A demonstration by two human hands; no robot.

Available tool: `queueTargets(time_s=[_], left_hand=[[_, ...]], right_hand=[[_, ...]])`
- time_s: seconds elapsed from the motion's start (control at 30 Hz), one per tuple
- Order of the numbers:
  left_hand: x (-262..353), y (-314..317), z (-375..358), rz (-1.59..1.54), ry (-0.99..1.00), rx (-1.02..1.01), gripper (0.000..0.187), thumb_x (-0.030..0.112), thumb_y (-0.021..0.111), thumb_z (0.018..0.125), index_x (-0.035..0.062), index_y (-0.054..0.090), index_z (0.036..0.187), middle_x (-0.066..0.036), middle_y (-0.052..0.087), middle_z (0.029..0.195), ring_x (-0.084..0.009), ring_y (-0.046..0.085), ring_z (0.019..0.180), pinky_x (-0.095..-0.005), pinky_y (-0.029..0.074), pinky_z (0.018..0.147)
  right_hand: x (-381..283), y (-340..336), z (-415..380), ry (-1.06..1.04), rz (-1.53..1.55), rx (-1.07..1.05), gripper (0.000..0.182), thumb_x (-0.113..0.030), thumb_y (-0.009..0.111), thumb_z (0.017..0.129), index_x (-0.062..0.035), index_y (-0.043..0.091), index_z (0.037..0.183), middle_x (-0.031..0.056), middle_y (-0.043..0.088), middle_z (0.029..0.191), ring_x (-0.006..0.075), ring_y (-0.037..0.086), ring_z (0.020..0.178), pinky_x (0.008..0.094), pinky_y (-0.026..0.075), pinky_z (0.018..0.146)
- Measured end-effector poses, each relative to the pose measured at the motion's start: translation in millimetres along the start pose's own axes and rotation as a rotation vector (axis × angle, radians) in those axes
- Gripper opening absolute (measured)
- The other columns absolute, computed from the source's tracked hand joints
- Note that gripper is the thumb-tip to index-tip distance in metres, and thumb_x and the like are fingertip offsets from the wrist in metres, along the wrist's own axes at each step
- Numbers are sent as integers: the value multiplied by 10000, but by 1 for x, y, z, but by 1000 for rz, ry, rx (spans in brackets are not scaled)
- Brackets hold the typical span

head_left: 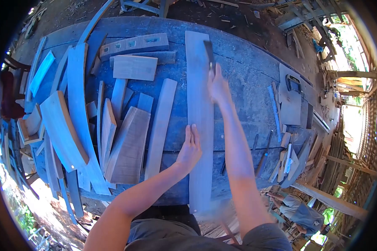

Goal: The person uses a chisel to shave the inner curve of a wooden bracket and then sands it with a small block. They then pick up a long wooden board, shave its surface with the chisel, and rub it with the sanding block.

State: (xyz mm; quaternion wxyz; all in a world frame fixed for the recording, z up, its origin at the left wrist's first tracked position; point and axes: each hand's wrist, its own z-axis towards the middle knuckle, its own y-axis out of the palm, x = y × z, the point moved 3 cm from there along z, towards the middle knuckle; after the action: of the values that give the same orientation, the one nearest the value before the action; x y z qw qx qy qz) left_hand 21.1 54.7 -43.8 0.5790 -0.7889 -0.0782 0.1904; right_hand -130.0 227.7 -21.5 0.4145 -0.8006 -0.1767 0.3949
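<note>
A long flat board (200, 100) lies lengthwise across the workbench, running from near my body towards the far edge. My left hand (189, 150) rests on its left edge, fingers together and pointing away from me. Around the handle of a flat, dark-bladed tool (209, 51) my right hand (218, 85) is closed. The blade is over the right side of the board near its far end; whether it touches the wood cannot be made out. Left of the board lies a narrower plank (161, 125).
Many cut wood pieces (127, 144) crowd the left of the workbench (243, 100). At the right are a black clamp (293, 83), a flat panel (290, 106) and wood scraps. A person (301, 213) is at the lower right, beyond the bench.
</note>
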Motion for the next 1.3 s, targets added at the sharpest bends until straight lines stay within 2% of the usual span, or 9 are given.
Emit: queueTargets(time_s=[0.13, 0.3, 0.43, 0.53, 0.77, 0.93, 1.1, 1.17, 1.3], left_hand=[[2, 1, -5, -33, -11, 60, 580, 273, 554, 880, -116, 535, 1310, -392, 390, 1424, -481, 459, 1304, -618, 237, 1139], [4, 3, -2, -91, -33, 51, 500, 178, 497, 909, -108, 534, 1317, -391, 397, 1420, -494, 444, 1310, -620, 263, 1124], [6, 11, 1, -95, -112, 66, 719, 349, 650, 819, -149, 501, 1315, -381, 366, 1448, -484, 411, 1343, -557, 281, 1141], [6, 14, -4, -169, -129, 80, 860, 417, 722, 756, -147, 457, 1350, -374, 340, 1467, -478, 383, 1363, -544, 291, 1141], [10, 32, -9, -355, -187, 265, 1076, 484, 813, 637, -136, 381, 1404, -340, 292, 1509, -464, 306, 1410, -539, 255, 1164], [3, 20, -9, -356, -188, 163, 1094, 480, 818, 632, -125, 364, 1423, -326, 281, 1521, -440, 289, 1426, -542, 235, 1170], [4, 20, -10, -344, -163, 150, 1104, 492, 810, 647, -121, 344, 1437, -323, 272, 1528, -435, 295, 1424, -555, 227, 1169], [4, 23, -10, -333, -147, 124, 1097, 501, 803, 653, -117, 348, 1437, -323, 270, 1530, -434, 303, 1420, -573, 221, 1166], [11, 30, -7, -368, -173, 135, 1099, 504, 801, 644, -109, 352, 1438, -316, 268, 1533, -430, 296, 1424, -587, 212, 1167]], right_hand=[[48, 20, -129, -52, -85, -36, 574, -334, 370, 1039, -108, 189, 1535, 322, 664, 955, 506, 652, 869, 561, 516, 732], [32, 19, -99, -104, -65, -33, 584, -334, 381, 1035, -109, 184, 1537, 328, 660, 962, 517, 638, 910, 569, 511, 764], [-24, 21, 4, -80, 7, -27, 560, -376, 360, 1030, -120, 233, 1512, 354, 636, 1031, 532, 616, 960, 602, 488, 844], [-19, 27, -13, -142, -48, 40, 563, -374, 360, 1030, -124, 224, 1515, 362, 626, 1057, 534, 611, 969, 599, 484, 850], [38, 27, -168, -12, -40, -157, 588, -338, 408, 1028, -177, 192, 1550, 347, 643, 1031, 515, 632, 947, 564, 500, 811], [-13, 23, -48, -134, -94, -26, 553, -384, 339, 1033, -134, 235, 1515, 353, 630, 1065, 533, 608, 999, 590, 490, 841], [-57, 19, 23, 18, 110, -139, 532, -369, 328, 1034, -114, 265, 1497, 336, 610, 1155, 533, 600, 1012, 570, 490, 873], [-29, 25, -10, -107, -26, -16, 547, -368, 330, 1035, -115, 253, 1514, 346, 617, 1117, 531, 614, 977, 559, 505, 844], [31, 28, -156, -65, -84, -102, 583, -283, 420, 1026, -103, 205, 1536, 317, 667, 919, 489, 656, 864, 545, 506, 736]])
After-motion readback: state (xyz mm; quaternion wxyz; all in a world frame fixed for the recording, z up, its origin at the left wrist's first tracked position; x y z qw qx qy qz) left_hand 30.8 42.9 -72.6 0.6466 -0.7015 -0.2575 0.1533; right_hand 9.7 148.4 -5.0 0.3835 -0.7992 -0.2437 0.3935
